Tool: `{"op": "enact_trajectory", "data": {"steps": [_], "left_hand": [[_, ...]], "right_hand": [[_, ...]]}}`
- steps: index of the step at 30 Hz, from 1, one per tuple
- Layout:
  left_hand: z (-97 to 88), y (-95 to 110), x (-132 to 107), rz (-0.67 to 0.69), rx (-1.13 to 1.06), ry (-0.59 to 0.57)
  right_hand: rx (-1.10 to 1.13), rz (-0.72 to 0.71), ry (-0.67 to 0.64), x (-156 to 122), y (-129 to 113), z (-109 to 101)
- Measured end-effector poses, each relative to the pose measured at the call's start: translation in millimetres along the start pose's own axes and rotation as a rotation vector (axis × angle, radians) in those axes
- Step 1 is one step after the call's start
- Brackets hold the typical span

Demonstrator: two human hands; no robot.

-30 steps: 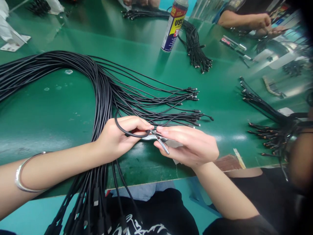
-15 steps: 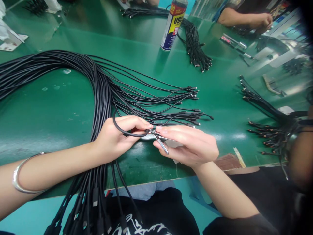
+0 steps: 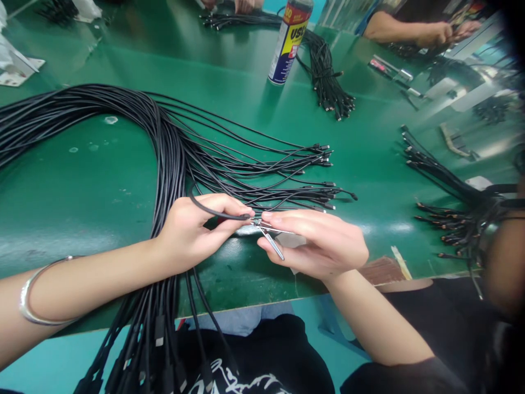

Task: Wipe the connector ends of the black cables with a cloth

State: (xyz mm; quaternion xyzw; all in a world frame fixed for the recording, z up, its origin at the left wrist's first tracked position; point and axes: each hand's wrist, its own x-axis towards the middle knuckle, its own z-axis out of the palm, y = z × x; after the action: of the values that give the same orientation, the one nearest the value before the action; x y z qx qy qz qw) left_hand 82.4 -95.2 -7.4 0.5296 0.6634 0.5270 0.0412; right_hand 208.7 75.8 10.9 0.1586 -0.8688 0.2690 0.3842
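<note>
My left hand [image 3: 200, 230] pinches the end of a black cable [image 3: 217, 213] between thumb and fingers. The cable arcs back over the knuckles. Right beside those fingertips, my right hand [image 3: 320, 241] grips a small silver nail clipper [image 3: 271, 241], its lever angled down and its jaws at the cable's tip. The exact contact at the tip is too small to make out. Under and behind my left hand runs a thick bundle of black cables [image 3: 168, 158]. Some of their connector ends fan out to the right on the table; others hang over the front edge.
A spray can [image 3: 287, 46] stands on the green table [image 3: 102, 202] farther back. Behind it lies another cable bundle [image 3: 328, 76]. More cables [image 3: 443, 169] lie at the right. A co-worker's hands [image 3: 447, 34] are at the upper right, and another person's hands [image 3: 246, 5] at the top.
The held cable's loop has risen and flattened beside my left fingers. My hands have stayed almost in place. At the upper right, a co-worker's second hand has come into view.
</note>
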Motion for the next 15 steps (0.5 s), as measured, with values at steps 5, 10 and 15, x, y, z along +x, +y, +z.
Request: {"op": "enact_trajectory", "data": {"steps": [5,10,15], "left_hand": [[0.6,2.6,0.6,-0.040,0.127,0.043],[1.9,4.2,1.4,-0.003,0.131,0.074],[2.3,4.9,1.7,-0.028,0.098,0.057]], "right_hand": [[-0.032,0.012,0.027,-0.7,-0.1,-0.4],[-0.017,0.028,0.057,-1.8,1.0,0.6],[0.011,0.117,0.139,-6.2,0.9,4.8]]}}
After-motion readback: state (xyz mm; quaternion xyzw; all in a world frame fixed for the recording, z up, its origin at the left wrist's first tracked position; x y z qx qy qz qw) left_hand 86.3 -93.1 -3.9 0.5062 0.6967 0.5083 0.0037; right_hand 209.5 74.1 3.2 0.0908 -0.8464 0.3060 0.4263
